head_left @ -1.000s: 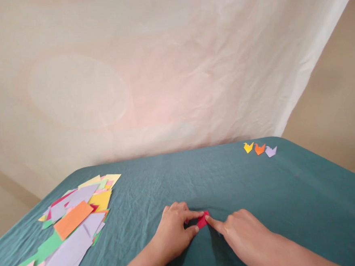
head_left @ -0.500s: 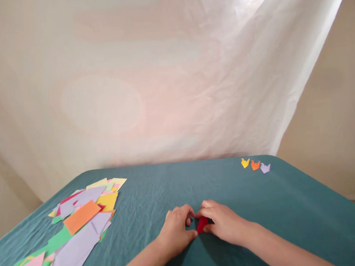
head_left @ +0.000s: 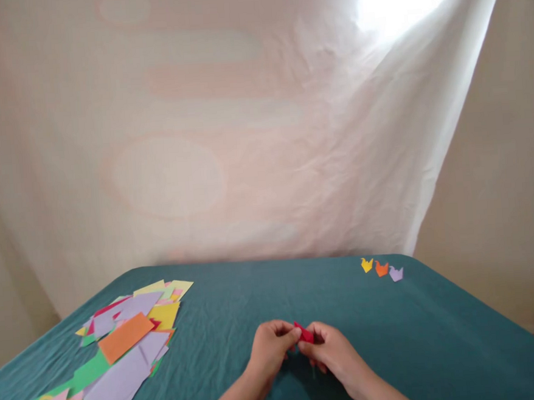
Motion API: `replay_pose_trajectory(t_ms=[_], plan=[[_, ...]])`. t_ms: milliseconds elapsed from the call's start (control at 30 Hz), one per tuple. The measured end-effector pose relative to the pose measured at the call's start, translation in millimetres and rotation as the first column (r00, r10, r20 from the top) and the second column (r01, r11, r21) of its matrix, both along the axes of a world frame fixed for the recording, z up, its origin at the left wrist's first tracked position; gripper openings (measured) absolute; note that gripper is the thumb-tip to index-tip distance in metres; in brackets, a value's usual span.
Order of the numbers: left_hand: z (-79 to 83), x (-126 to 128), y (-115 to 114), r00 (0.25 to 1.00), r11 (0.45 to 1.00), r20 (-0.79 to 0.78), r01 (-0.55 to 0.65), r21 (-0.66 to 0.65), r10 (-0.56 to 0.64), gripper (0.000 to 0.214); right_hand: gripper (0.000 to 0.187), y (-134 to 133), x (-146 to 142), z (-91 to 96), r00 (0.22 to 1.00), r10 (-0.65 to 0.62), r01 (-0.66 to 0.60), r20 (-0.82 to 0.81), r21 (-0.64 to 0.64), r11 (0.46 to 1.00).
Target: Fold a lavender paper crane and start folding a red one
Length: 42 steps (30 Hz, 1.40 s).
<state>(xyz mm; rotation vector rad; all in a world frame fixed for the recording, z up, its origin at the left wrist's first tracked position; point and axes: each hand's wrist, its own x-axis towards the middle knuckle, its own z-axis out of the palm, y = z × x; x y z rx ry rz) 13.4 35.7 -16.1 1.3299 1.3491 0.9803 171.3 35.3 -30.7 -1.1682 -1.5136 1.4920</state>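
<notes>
Between my two hands is a small piece of folded red paper (head_left: 305,334), pinched at both ends. My left hand (head_left: 275,343) grips its left end between thumb and fingers. On the other side, my right hand (head_left: 326,346) holds the right end, thumb in front. The fingers cover part of the paper, so its full shape is hidden. Both hands are near the front middle of the table.
A dark teal cloth covers the table (head_left: 237,299). At left lies a loose spread of coloured paper sheets (head_left: 119,381). Three folded paper birds, yellow (head_left: 367,265), orange (head_left: 382,269) and lilac (head_left: 396,273), rest at the back right. A pale sheet (head_left: 255,164) hangs behind.
The red paper was down against the table; now both hands pinch it and it looks raised and turned. My hands have drawn closer together. The view has tipped slightly upward.
</notes>
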Motion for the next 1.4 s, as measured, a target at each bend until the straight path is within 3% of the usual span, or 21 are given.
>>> replay_pose_trajectory(t_ms=[67, 200, 433, 633, 733, 933, 1133, 1267, 1400], plan=[[-4.1, 1, 0, 0.999, 0.999, 0.023, -0.031, 0.012, 0.03, 0.035, 0.039, -2, 0, 0.2, 0.998, 0.067, -0.067, -0.012, 0.041, 0.997], [-6.5, -4, -2, 0.998, 0.998, 0.049, 0.046, 0.038, -0.048, 0.033, 0.046, -3, 2, 3.8, 0.99, 0.141, -0.141, 0.014, 0.047, 0.989], [-6.4, -7, -3, 0.996, 0.998, 0.068, 0.052, 0.02, -0.053, 0.033, 0.044, -3, -2, -1.3, 0.99, 0.13, -0.132, 0.044, 0.049, 0.99], [-3.1, -2, -7, 0.991, 0.997, 0.136, 0.006, 0.082, -0.017, 0.029, 0.041, -3, -2, 1.5, 0.989, 0.143, -0.143, 0.02, -0.009, 0.99], [-1.3, -5, -6, 0.991, 0.999, 0.13, 0.037, 0.032, -0.041, 0.035, 0.042, -3, 0, 1.1, 0.989, 0.151, -0.151, -0.009, -0.024, 0.988], [-2.6, -17, 0, 0.949, 0.984, 0.268, 0.179, -0.02, -0.167, 0.042, 0.042, -3, 2, -3.1, 0.99, 0.136, -0.136, -0.026, 0.001, 0.991], [0.3, -15, -1, 0.951, 0.982, 0.253, 0.189, -0.015, -0.179, 0.035, 0.044, -3, 3, -0.8, 0.988, 0.145, -0.143, -0.049, 0.036, 0.989], [1.7, -11, -2, 0.965, 0.99, 0.223, 0.135, 0.033, -0.139, 0.033, 0.046, -6, 2, 4.4, 0.986, 0.162, -0.158, -0.034, 0.091, 0.983], [3.8, -6, -8, 0.949, 0.99, 0.279, 0.136, 0.046, -0.144, 0.032, 0.047, -8, 1, 5.3, 0.997, 0.069, -0.072, 0.026, 0.154, 0.985]])
